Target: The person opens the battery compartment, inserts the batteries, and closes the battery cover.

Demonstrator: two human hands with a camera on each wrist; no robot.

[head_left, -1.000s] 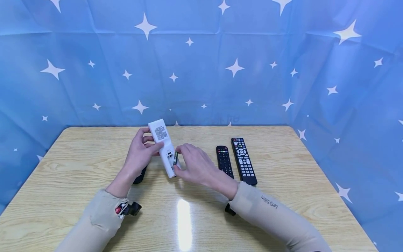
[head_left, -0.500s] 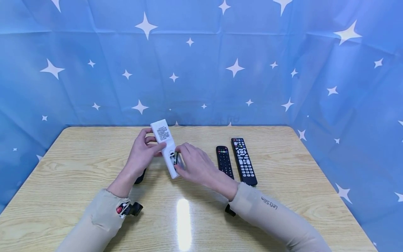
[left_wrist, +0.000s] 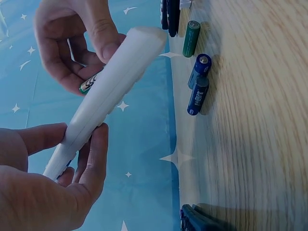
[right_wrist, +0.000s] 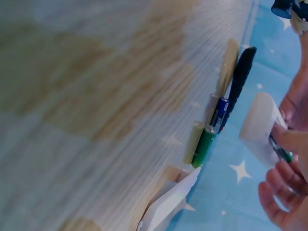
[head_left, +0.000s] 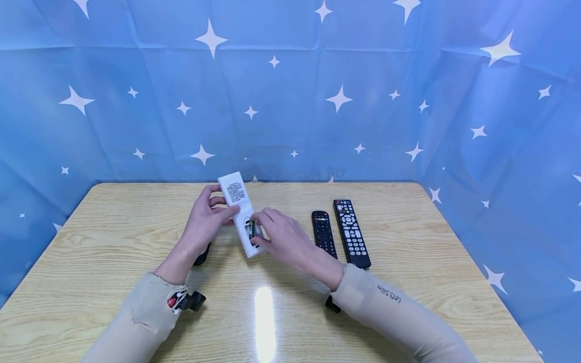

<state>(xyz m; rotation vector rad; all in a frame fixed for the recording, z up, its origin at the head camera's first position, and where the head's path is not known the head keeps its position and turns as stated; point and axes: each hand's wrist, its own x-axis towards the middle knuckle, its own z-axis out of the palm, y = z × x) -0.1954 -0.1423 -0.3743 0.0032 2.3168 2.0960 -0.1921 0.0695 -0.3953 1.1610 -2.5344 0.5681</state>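
Note:
My left hand [head_left: 201,219] grips a white remote control [head_left: 245,208] above the table, its back turned up and slanting down to the right. The battery compartment in its lower half is uncovered. There, the thumb and fingers of my right hand [head_left: 286,239] pinch a green and black battery [head_left: 252,229], which lies in line with the compartment. From the left wrist view, the remote appears edge-on, and one end of the battery [left_wrist: 89,83] shows behind it. The right fingers partly hide the compartment.
Two black remotes [head_left: 323,233] [head_left: 351,233] lie right of my hands, and another dark one [head_left: 202,255] is partly under my left wrist. A green battery [left_wrist: 191,38] and two blue ones [left_wrist: 198,95] lie on the table. A thin white piece [right_wrist: 168,204] lies near them.
The right hand has brought the battery down from a tilted position at the compartment's edge into the opening. The left hand and remote have shifted slightly right.

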